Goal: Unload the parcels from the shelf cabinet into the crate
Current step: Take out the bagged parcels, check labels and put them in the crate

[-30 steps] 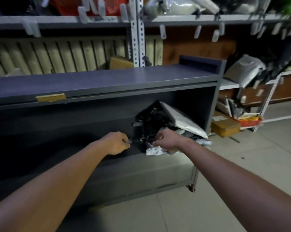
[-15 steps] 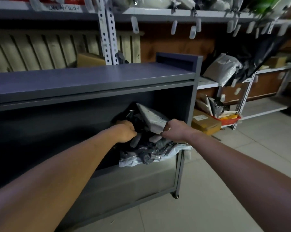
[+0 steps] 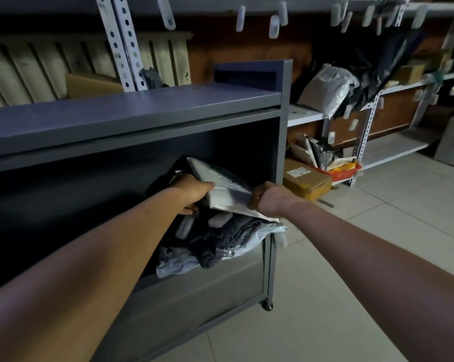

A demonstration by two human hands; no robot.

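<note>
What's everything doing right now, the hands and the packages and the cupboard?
white parcel, tilted, held at both ends
left hand, grips white parcel
right hand, grips white parcel
dark parcels, heaped inside, spilling over front lip
shelf cabinet, open front

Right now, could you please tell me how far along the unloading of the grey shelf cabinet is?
Done: nothing confirmable; no crate is in view. In hand: left hand and right hand grip the flat white mailer parcel atop the heap. Left: crumpled dark and grey plastic parcel bags heaped at the right end of the grey metal shelf cabinet, spilling over its lip.
</note>
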